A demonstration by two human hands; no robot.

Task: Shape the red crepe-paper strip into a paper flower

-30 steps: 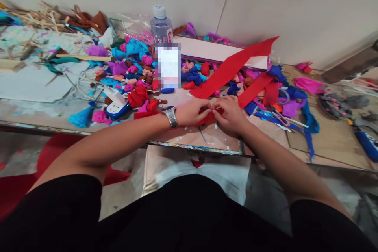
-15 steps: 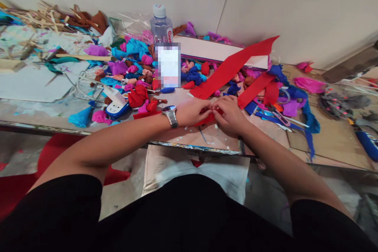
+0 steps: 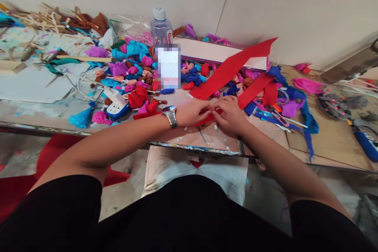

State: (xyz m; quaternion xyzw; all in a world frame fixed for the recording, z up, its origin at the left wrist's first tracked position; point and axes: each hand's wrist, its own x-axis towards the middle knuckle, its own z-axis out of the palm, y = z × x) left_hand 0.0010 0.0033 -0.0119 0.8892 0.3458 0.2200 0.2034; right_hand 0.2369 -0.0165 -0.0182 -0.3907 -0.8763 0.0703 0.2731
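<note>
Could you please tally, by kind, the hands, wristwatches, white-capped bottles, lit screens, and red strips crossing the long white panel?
Left hand and right hand: 2
Wristwatch: 1
White-capped bottle: 1
Lit screen: 1
Red strip crossing the long white panel: 1
Total: 6

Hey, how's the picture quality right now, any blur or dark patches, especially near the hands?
Head view: where the left hand and right hand meet, fine detail is smeared; head view: the glowing phone is pixelated, its text unreadable; head view: the black shirt is nearly featureless, too dark to show folds.
</note>
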